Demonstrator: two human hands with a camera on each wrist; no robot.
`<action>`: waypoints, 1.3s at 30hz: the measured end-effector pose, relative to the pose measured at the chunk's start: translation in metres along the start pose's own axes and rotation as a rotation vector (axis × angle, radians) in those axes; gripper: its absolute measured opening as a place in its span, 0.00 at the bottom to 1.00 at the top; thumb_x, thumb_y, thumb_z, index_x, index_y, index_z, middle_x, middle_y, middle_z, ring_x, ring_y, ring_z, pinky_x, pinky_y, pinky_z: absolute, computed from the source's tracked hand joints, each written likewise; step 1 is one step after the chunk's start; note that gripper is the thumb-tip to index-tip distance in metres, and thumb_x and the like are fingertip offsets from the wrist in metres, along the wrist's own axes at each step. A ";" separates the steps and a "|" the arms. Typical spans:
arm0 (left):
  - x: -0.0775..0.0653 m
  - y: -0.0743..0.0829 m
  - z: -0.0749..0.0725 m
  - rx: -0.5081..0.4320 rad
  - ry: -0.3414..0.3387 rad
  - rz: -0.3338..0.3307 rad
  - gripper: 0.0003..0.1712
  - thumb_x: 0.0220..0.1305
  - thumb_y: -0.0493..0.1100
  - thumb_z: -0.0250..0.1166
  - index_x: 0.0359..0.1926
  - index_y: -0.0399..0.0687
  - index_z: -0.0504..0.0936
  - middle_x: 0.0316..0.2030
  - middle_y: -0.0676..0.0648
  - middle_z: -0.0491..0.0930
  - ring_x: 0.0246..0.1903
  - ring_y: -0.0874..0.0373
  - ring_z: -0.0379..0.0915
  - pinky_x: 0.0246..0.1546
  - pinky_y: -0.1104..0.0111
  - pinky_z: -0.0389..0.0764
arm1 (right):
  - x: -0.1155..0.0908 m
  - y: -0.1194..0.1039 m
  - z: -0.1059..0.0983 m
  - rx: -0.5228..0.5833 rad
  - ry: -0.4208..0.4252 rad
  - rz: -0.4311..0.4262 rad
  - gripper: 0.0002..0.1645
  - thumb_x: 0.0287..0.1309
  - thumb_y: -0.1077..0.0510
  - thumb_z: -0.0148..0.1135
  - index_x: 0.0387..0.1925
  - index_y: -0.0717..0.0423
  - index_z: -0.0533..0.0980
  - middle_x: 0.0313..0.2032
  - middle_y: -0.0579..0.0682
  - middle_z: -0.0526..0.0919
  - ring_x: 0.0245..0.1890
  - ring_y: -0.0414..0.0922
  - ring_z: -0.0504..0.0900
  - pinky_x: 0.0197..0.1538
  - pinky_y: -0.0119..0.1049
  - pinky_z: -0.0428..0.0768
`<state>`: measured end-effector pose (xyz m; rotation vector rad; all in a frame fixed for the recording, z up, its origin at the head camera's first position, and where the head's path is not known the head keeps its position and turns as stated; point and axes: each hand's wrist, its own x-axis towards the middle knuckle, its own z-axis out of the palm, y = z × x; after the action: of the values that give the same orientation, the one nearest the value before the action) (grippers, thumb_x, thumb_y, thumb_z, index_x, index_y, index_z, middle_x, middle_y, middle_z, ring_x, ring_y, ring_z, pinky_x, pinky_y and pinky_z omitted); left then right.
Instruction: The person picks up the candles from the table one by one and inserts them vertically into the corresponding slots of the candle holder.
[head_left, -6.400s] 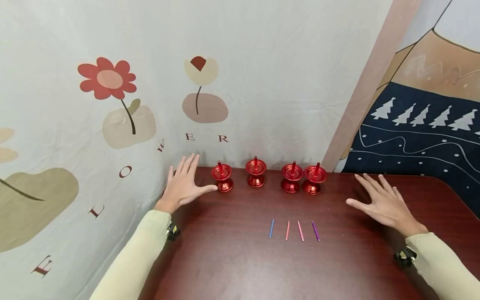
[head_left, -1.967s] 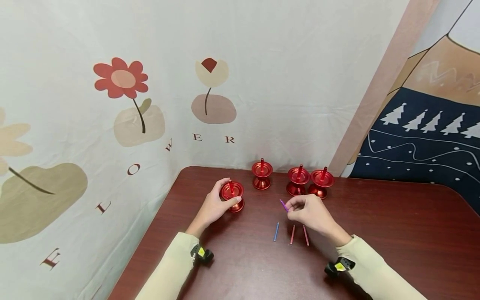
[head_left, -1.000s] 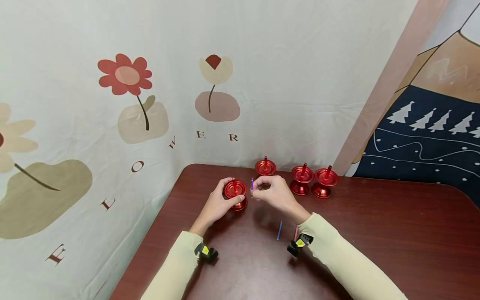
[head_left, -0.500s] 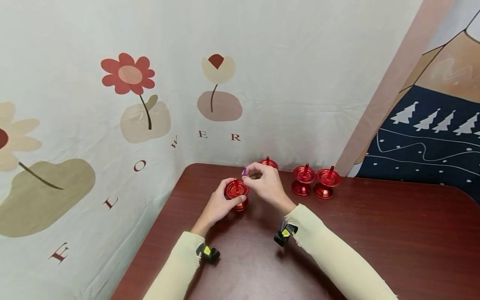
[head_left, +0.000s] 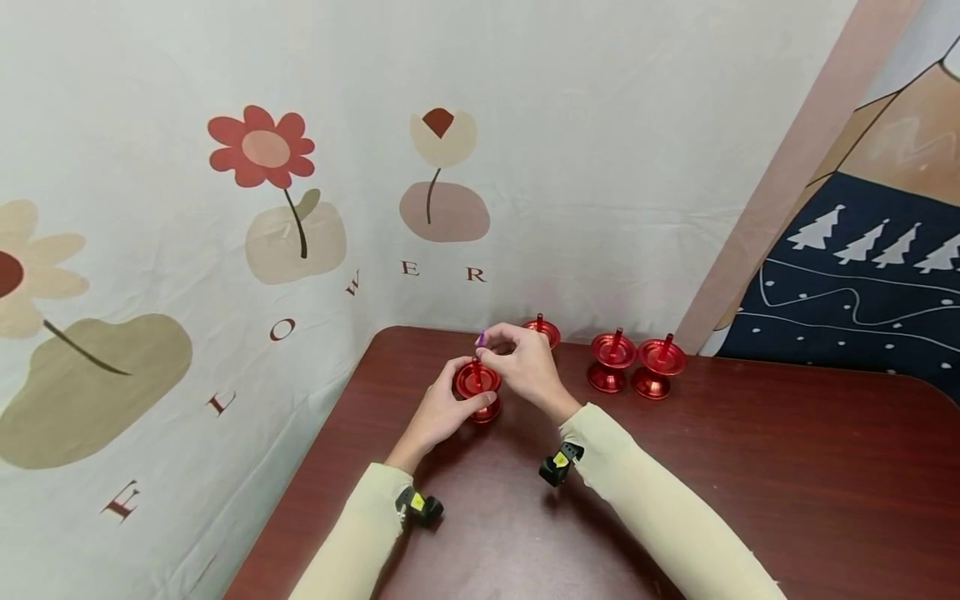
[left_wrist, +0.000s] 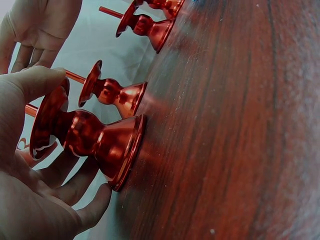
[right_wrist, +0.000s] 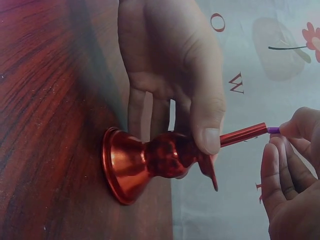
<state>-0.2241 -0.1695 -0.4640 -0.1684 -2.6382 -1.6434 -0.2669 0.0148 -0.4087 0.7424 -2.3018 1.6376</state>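
My left hand [head_left: 438, 408] grips a shiny red metal candle holder [head_left: 477, 383] around its dish, thumb on the near side. In the left wrist view its flared base [left_wrist: 120, 150] stands on the table. A thin purple candle [head_left: 481, 338] is pinched between thumb and fingers of my right hand [head_left: 528, 362], just above the holder. The right wrist view shows the candle's end [right_wrist: 273, 130] at the mouth of the holder's upright tube [right_wrist: 245, 136], in line with it. How far it is inside, I cannot tell. Most of the candle is hidden by the fingers.
Behind my right hand stands a second red holder [head_left: 543, 329], partly covered. Two more holders, a left one [head_left: 613, 350] and a right one [head_left: 662, 357], stand close together farther right. A printed cloth [head_left: 585, 167] hangs along the dark wooden table's [head_left: 750, 467] back edge.
Both hands were first spread apart. My left hand took the leftmost holder and drew it nearer; my right hand picked up the purple candle and carried it left to the tube. My forearm now covers the other candles.
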 end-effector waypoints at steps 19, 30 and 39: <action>-0.002 0.002 0.000 -0.009 0.002 0.002 0.42 0.68 0.52 0.77 0.77 0.49 0.71 0.64 0.41 0.83 0.60 0.47 0.81 0.60 0.48 0.82 | 0.003 -0.004 0.002 -0.202 -0.043 -0.185 0.04 0.59 0.67 0.74 0.37 0.60 0.88 0.33 0.50 0.90 0.31 0.41 0.87 0.36 0.33 0.84; 0.000 -0.001 -0.001 0.007 0.009 0.023 0.41 0.67 0.51 0.78 0.76 0.48 0.72 0.63 0.40 0.84 0.60 0.46 0.82 0.62 0.47 0.82 | 0.002 -0.004 0.001 -0.222 -0.077 -0.116 0.04 0.61 0.65 0.74 0.39 0.59 0.88 0.32 0.48 0.90 0.31 0.41 0.85 0.36 0.33 0.82; 0.000 -0.004 -0.006 0.016 0.015 0.003 0.43 0.68 0.51 0.79 0.77 0.48 0.71 0.62 0.39 0.84 0.60 0.45 0.82 0.63 0.46 0.80 | -0.018 0.010 -0.027 -0.200 -0.137 0.005 0.06 0.60 0.63 0.76 0.40 0.57 0.90 0.33 0.44 0.91 0.34 0.39 0.87 0.40 0.35 0.84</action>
<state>-0.2248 -0.1770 -0.4651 -0.1591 -2.6375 -1.6160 -0.2598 0.0475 -0.4155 0.8258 -2.5168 1.3703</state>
